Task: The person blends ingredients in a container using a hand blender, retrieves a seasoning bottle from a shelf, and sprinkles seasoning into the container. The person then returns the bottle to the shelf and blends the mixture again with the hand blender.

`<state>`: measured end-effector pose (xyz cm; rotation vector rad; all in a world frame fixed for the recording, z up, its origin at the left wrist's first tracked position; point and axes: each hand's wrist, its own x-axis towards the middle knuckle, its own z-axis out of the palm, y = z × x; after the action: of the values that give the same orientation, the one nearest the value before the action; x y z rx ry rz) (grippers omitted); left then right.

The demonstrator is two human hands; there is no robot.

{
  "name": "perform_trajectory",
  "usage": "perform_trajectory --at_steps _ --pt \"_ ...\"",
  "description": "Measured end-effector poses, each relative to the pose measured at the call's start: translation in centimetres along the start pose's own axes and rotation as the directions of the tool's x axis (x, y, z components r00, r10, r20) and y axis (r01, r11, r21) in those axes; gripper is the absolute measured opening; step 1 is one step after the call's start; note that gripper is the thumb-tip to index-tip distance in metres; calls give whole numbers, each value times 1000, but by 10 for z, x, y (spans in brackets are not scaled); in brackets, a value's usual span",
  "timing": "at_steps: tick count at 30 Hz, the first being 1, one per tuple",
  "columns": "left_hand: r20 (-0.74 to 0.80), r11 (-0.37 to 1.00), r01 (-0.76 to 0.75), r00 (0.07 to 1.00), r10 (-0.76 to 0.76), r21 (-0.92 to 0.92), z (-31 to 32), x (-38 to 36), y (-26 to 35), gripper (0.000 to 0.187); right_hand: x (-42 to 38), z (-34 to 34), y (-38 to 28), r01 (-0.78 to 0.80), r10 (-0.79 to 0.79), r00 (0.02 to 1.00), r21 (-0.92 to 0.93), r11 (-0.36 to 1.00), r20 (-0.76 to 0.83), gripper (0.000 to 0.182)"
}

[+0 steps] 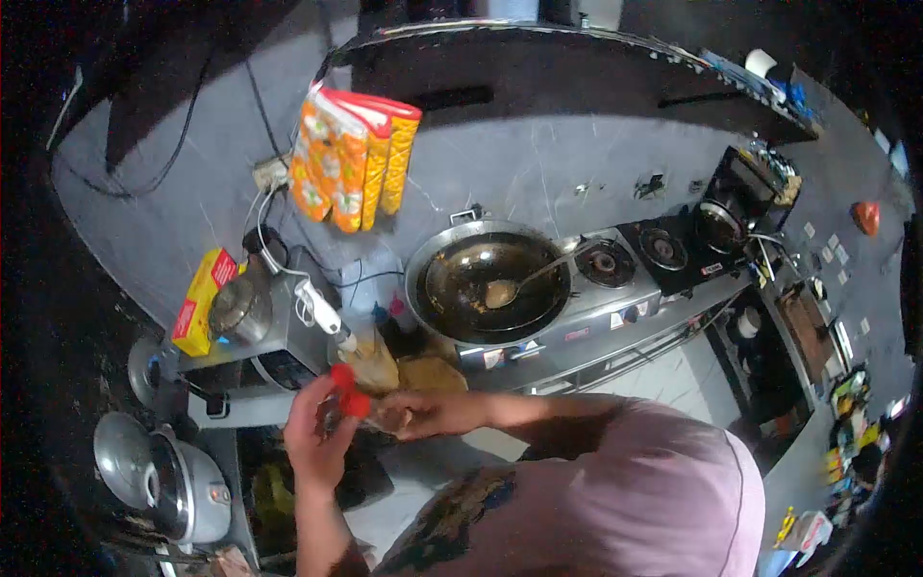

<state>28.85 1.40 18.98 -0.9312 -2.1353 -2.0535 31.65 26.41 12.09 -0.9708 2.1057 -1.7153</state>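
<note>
My left hand (313,435) is raised in front of my body, its fingers closed round a small container with a red lid (355,402). The lid looks flipped up, with one red part above the other. My right hand (435,413) comes in from the right, close beside the container, its fingers pressed together. What its fingertips hold, if anything, cannot be made out. Just beyond both hands stands a pale tan container (373,367). A white stick appliance with a cord, like a hand blender (320,310), leans down toward it.
A large wok (415,279) with a ladle (501,293) sits on the stove, beside more burners (608,262). Orange patterned mitts (351,159) hang on the wall. At left are a yellow box (200,306), a metal pot (238,310) and a cooker (204,486) with its lid raised.
</note>
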Motion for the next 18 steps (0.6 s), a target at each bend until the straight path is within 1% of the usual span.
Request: perform_trajectory --at_steps 1,2,3,4,6,7,9,10,11,13,14,15,17,18 --pt "148 959 -139 983 104 247 2 13 -7 82 -8 -12 -5 17 -18 1000 -4 1000 -16 50" --pt "138 982 -114 986 93 152 11 25 -13 94 -16 -22 -7 -18 14 998 -66 998 -68 50" --pt "152 979 -129 983 105 158 23 38 -4 94 -25 -34 -11 -60 45 992 -125 990 -121 51" --pt "143 974 -143 983 118 175 40 53 10 93 -33 -44 -20 -50 33 991 -130 990 -133 51" --pt "131 972 -147 984 124 184 74 81 39 92 -53 -64 -42 -40 52 985 79 996 -165 47" --pt "139 970 -157 981 132 183 85 93 48 92 -64 -77 -59 -35 47 984 73 997 -174 47" --pt "300 997 -78 951 69 16 109 117 61 93 -84 -102 -87 -44 61 978 88 995 -201 47" --pt "301 994 -100 948 107 -38 124 128 69 89 -90 -114 -85 -14 26 974 54 998 -226 44" --pt "302 994 -106 947 113 -38 135 139 74 89 -98 -125 -85 -11 21 974 49 999 -227 44" --pt "309 936 -345 884 350 -74 158 165 86 76 -112 -154 -111 98 -93 960 6 995 -263 41" --pt "320 871 -492 826 465 5 172 180 100 61 -117 -170 -116 122 -117 948 -2 993 -297 38" --pt "317 866 -499 824 470 13 187 194 112 61 -123 -185 -131 130 -127 949 -7 991 -289 38" --pt "241 792 -601 789 565 109 217 217 135 50 -135 -215 -166 180 -132 930 112 977 -342 34" --pt "199 787 -613 781 592 65 237 231 151 50 -139 -232 -178 181 -135 934 114 977 -331 34"
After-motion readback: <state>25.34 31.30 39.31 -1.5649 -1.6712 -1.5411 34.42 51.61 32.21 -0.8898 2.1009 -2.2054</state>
